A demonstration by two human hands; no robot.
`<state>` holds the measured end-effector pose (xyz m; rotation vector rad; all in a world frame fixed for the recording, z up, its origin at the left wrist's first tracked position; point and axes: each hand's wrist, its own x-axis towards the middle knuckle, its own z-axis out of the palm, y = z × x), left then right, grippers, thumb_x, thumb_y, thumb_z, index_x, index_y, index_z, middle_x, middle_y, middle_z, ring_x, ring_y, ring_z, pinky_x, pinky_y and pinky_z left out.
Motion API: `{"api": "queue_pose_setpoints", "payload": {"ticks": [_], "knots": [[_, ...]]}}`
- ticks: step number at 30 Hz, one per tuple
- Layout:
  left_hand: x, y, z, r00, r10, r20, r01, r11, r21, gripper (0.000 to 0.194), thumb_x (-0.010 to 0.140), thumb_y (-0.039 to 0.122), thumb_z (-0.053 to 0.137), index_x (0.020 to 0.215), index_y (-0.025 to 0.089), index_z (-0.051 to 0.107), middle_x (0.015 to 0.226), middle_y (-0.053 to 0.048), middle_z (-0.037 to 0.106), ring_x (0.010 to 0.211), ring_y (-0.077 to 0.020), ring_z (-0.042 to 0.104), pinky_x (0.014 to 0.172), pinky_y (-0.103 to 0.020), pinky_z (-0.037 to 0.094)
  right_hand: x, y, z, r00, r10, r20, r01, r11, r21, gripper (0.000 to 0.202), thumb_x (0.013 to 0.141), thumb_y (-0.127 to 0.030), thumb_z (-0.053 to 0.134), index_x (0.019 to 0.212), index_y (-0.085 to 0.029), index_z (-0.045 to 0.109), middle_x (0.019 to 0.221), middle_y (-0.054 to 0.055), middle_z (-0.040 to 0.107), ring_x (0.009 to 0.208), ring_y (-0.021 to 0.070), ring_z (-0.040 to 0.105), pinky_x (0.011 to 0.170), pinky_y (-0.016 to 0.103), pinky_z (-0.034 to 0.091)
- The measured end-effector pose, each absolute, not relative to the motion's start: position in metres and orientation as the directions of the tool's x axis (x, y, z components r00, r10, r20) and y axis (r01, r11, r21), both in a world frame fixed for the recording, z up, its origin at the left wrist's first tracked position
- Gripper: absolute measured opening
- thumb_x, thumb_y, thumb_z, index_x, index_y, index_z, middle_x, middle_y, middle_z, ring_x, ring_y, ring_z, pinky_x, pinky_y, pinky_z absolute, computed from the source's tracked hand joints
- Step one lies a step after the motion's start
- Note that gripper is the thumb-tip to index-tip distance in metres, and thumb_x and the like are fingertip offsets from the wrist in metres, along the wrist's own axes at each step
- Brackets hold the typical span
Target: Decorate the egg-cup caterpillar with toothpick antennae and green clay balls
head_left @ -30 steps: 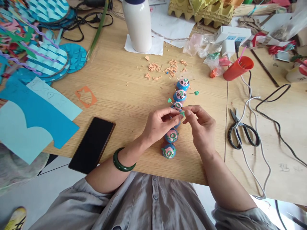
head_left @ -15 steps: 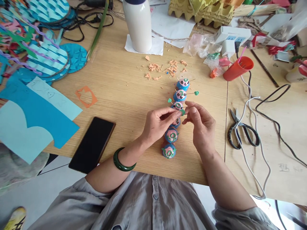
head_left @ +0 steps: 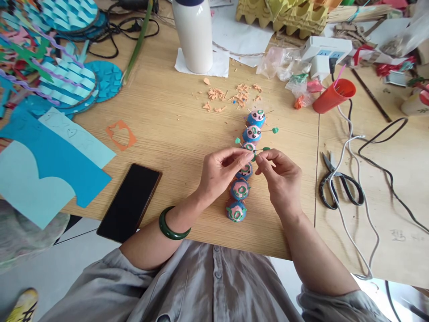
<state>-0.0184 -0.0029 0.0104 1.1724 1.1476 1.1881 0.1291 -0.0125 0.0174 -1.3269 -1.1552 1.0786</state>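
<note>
A line of blue balls with pink and green clay faces (head_left: 240, 189) runs up the table in front of me. Over its middle, my left hand (head_left: 223, 170) pinches a small piece of green clay (head_left: 254, 156) between thumb and forefinger. Thumb and forefinger of my right hand (head_left: 281, 176) close on the same piece from the right; the fingertips hide most of it. The third ball from the top (head_left: 248, 147) carries thin sticks tipped with green clay (head_left: 266, 149), one to each side. Another green-tipped stick (head_left: 275, 130) juts right from the second ball.
Orange clay crumbs (head_left: 216, 94) lie beyond the balls, near a white bottle (head_left: 194, 40). To the right are black-handled scissors (head_left: 350, 190), cables and an orange cup (head_left: 335, 96). A phone (head_left: 130, 201) and blue paper (head_left: 63, 156) lie left.
My right thumb and forefinger have come together at the green clay piece in my left fingers. The third ball's right-hand green tip now shows above my right hand.
</note>
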Motion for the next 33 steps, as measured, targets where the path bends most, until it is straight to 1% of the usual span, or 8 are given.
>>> {"api": "queue_pose_setpoints", "payload": {"ticks": [5,10,14,16,19,23,29,33], "knots": [[-0.0196,-0.0029,0.01,-0.031,0.999,0.029,0.003,-0.029,1.0,0.028,0.084,0.047,0.075,0.082,0.02,0.08,0.073,-0.002,0.075,0.066,-0.0119,0.064,0.063,-0.023,0.05,0.1287,-0.0143,0.0207,0.137,0.99,-0.027,0.108,-0.042,-0.993,0.028,0.084,-0.048,0.074,0.082,-0.021,0.073,0.075,-0.001,0.067,0.06,0.0089,0.054,0.055,0.024,0.048],[-0.0193,-0.0041,0.0118,0.004,0.999,0.034,-0.034,-0.034,0.999,0.026,0.085,0.045,0.075,0.079,0.02,0.079,0.07,0.0,0.073,0.066,-0.0111,0.064,0.065,-0.023,0.051,0.1292,-0.0158,0.0164,0.104,0.995,0.009,0.146,-0.007,-0.989,0.024,0.081,-0.043,0.079,0.078,-0.02,0.073,0.074,0.0,0.069,0.063,0.0096,0.054,0.055,0.025,0.044],[-0.0184,-0.0033,0.0134,0.036,0.999,-0.039,-0.098,0.042,0.994,0.032,0.091,0.049,0.066,0.093,0.02,0.081,0.074,-0.002,0.072,0.071,-0.0124,0.065,0.066,-0.024,0.052,0.1297,-0.0149,0.0144,0.124,0.992,0.023,0.136,0.006,-0.991,0.024,0.082,-0.042,0.078,0.076,-0.02,0.072,0.073,-0.001,0.069,0.062,0.0098,0.054,0.055,0.025,0.043],[-0.0183,-0.0024,0.0123,0.053,0.997,-0.051,-0.115,0.056,0.992,0.031,0.087,0.049,0.072,0.094,0.02,0.081,0.083,-0.004,0.076,0.073,-0.0129,0.066,0.066,-0.024,0.052,0.1298,-0.0142,0.0153,0.12,0.992,0.026,0.142,0.009,-0.99,0.025,0.081,-0.044,0.078,0.075,-0.02,0.072,0.071,-0.001,0.068,0.061,0.0097,0.054,0.054,0.025,0.043],[-0.0185,-0.0015,0.009,0.034,0.999,-0.034,-0.104,0.038,0.994,0.028,0.079,0.046,0.08,0.085,0.019,0.079,0.08,-0.003,0.077,0.07,-0.0118,0.065,0.064,-0.023,0.051,0.1294,-0.0136,0.0175,0.081,0.997,0.002,0.143,-0.01,-0.99,0.027,0.08,-0.045,0.079,0.076,-0.019,0.072,0.072,-0.001,0.069,0.061,0.0097,0.055,0.054,0.025,0.044],[-0.0186,-0.0014,0.0064,0.008,1.0,-0.023,-0.105,0.023,0.994,0.028,0.081,0.047,0.078,0.083,0.019,0.079,0.076,-0.002,0.076,0.07,-0.011,0.065,0.065,-0.022,0.051,0.129,-0.0135,0.0181,0.082,0.996,-0.031,0.116,-0.04,-0.992,0.025,0.081,-0.044,0.078,0.083,-0.02,0.073,0.076,0.0,0.07,0.064,0.0098,0.057,0.055,0.025,0.045],[-0.0176,-0.0007,0.009,0.059,0.994,-0.091,-0.174,0.1,0.98,0.035,0.087,0.053,0.07,0.083,0.019,0.079,0.067,-0.001,0.068,0.065,-0.0099,0.062,0.06,-0.022,0.049,0.1303,-0.0136,0.0157,0.138,0.99,-0.003,0.102,-0.017,-0.995,0.022,0.082,-0.04,0.078,0.078,-0.019,0.071,0.071,-0.002,0.067,0.059,0.0081,0.053,0.056,0.025,0.044],[-0.0182,-0.001,0.0066,0.068,0.991,-0.112,-0.159,0.121,0.98,0.034,0.08,0.052,0.078,0.086,0.019,0.079,0.077,-0.003,0.074,0.069,-0.0114,0.065,0.061,-0.022,0.05,0.1301,-0.0132,0.0168,0.135,0.991,-0.018,0.095,-0.031,-0.995,0.026,0.08,-0.043,0.079,0.077,-0.019,0.07,0.069,-0.002,0.066,0.057,0.0083,0.053,0.054,0.025,0.044]]}}
